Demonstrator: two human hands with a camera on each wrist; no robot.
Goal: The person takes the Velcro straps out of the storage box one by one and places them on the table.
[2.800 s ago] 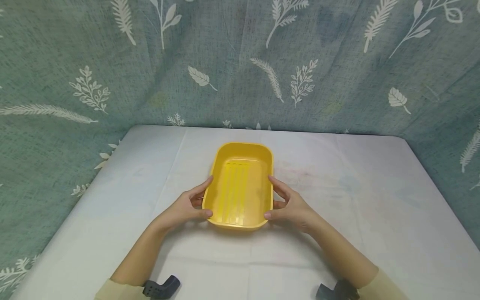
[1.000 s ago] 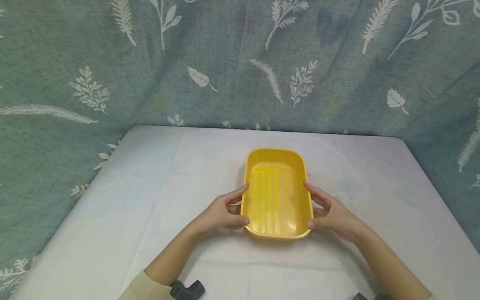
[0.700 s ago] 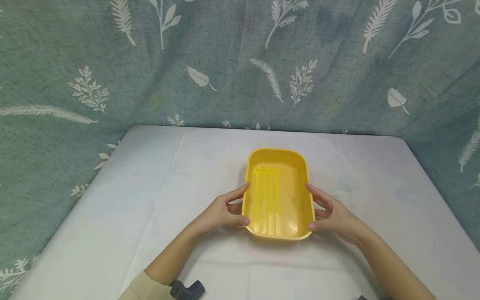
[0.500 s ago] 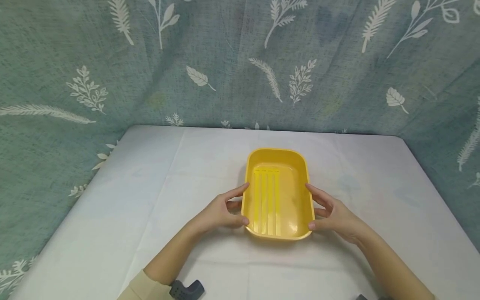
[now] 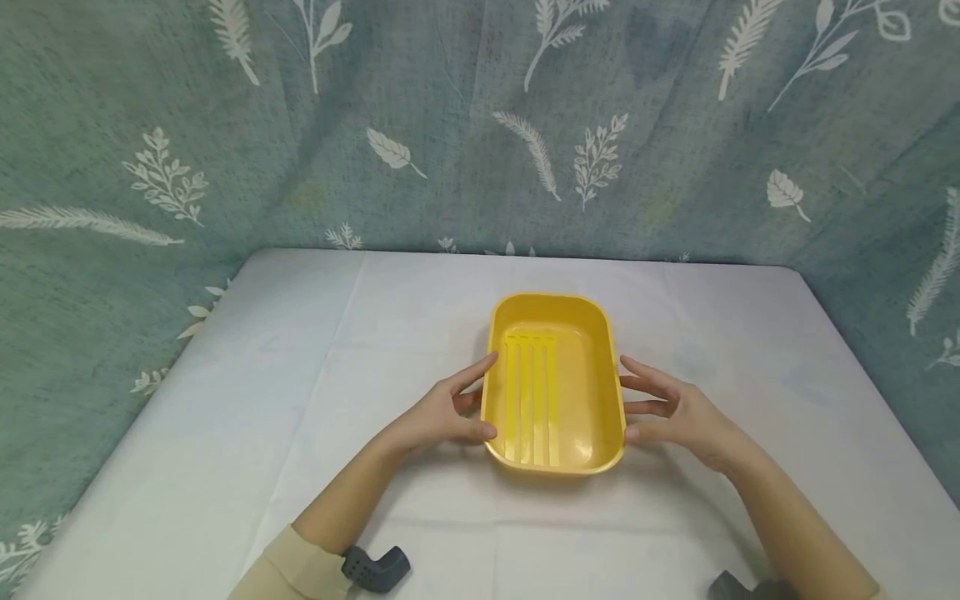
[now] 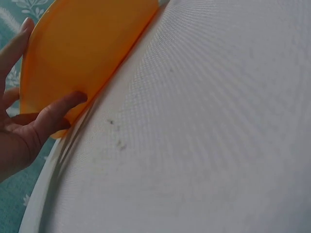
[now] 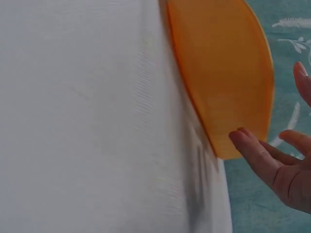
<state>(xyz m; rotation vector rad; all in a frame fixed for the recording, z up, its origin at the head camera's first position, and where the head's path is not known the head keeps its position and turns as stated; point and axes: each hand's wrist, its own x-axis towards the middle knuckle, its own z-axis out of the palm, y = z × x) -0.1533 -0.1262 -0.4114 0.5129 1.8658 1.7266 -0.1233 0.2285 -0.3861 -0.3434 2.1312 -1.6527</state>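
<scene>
- My left hand point(image 5: 438, 414), at half past eight from the yellow tray point(image 5: 588, 387), touches its side with thumb and forefinger spread wide apart, without clasping it.
- The tray is my clock's centre, on the white cloth point(image 5: 412, 325), yellow ribs point(image 5: 531, 400) running toward twelve.
- My right hand point(image 5: 686, 414), at half past three, holds nothing; its fingers fan loosely beside the tray, and I cannot tell whether the thumb touches.

Shows left hand point(image 6: 26, 128) at left, with spread fingers along side of orange tray point(image 6: 92, 53). Includes white cloth point(image 6: 194, 131) at right, bearing dark specks point(image 6: 111, 122), and teal printed fabric point(image 6: 14, 201) at left edge.
</scene>
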